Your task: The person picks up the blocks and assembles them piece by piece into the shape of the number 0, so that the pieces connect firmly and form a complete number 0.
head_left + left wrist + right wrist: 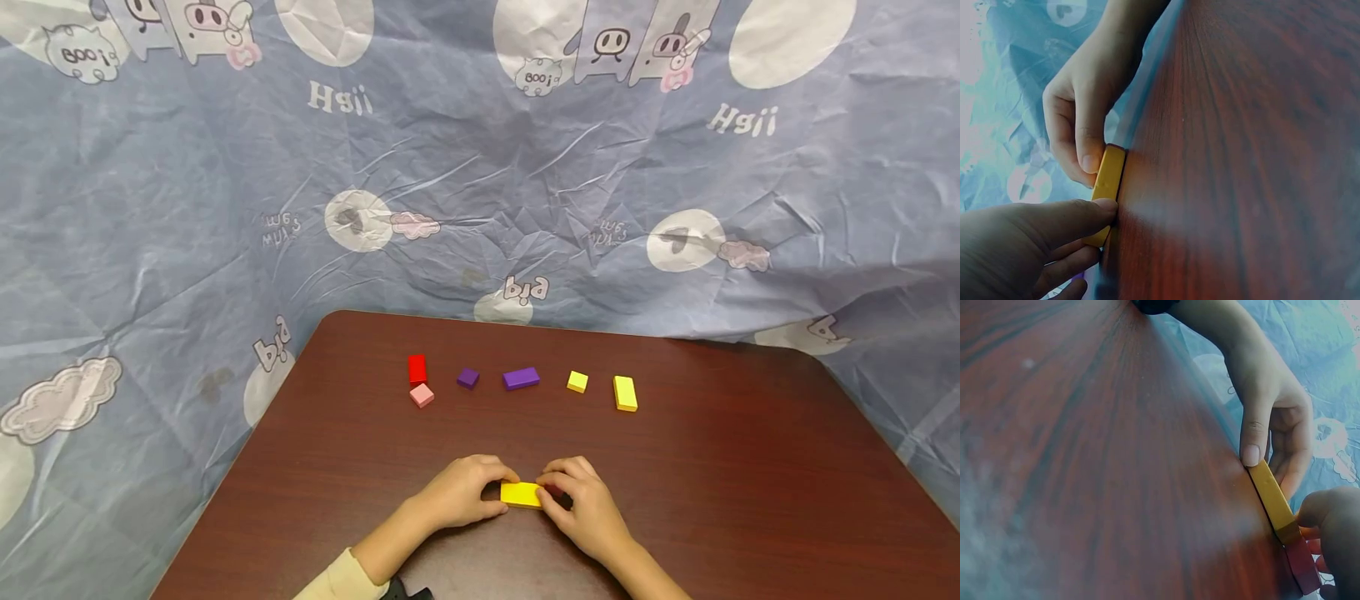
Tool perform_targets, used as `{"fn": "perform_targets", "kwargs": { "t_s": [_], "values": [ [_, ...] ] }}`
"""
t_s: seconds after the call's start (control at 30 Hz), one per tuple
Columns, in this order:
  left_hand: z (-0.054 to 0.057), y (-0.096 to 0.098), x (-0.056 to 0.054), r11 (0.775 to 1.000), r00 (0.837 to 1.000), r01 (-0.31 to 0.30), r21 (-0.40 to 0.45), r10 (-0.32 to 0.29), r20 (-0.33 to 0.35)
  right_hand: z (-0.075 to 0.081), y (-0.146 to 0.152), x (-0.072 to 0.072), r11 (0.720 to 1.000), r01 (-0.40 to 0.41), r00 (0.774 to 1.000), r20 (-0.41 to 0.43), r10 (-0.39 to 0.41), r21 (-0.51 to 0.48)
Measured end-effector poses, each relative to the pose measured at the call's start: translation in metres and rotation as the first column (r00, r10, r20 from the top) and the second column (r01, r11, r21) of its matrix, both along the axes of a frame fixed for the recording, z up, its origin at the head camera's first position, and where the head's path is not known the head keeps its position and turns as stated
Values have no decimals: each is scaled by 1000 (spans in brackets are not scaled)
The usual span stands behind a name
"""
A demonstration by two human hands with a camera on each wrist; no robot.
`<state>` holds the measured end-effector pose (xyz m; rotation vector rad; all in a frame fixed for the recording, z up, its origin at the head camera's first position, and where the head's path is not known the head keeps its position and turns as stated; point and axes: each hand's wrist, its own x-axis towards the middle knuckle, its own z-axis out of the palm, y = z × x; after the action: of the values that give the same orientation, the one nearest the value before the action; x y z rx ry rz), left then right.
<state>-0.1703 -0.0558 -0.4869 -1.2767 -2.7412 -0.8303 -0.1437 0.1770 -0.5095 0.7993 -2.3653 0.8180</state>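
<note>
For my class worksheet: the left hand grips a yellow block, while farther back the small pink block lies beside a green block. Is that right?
Not quite: the head view shows the small pink block lying beside a red block, not a green one. The left hand does grip a yellow block.

Left hand [471, 490]: at the left end of the grip, thumb on the near side, fingers curved opposite, pinching. Right hand [588, 504]: at the right end, mirrored, also pinching. Left forearm [397, 537] and right forearm [651, 573]: converge toward the grip from the near side.
</note>
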Motion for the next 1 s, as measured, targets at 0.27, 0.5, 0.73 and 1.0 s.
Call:
{"fn": "perform_targets", "kwargs": {
  "t_s": [0.27, 0.5, 0.73, 1.0],
  "values": [
    [5, -6, -9, 1000, 1000, 7, 29, -7, -12, -2, -1, 0, 1000, 11, 1000, -10, -11, -3],
    [18, -30, -39, 984, 982, -164, 67, 170, -89, -1, -1, -2, 1000, 11, 1000, -10, -11, -20],
    [19, -60, -67, 941, 944, -320, 115, 327, -49, -1, -1, -1, 1000, 10, 1000, -3, -10, -18],
    [6, -87, -89, 853, 856, -506, 126, 515, -45, -1, -1, -1, 1000, 15, 1000, 7, -15, -21]
  ]
}}
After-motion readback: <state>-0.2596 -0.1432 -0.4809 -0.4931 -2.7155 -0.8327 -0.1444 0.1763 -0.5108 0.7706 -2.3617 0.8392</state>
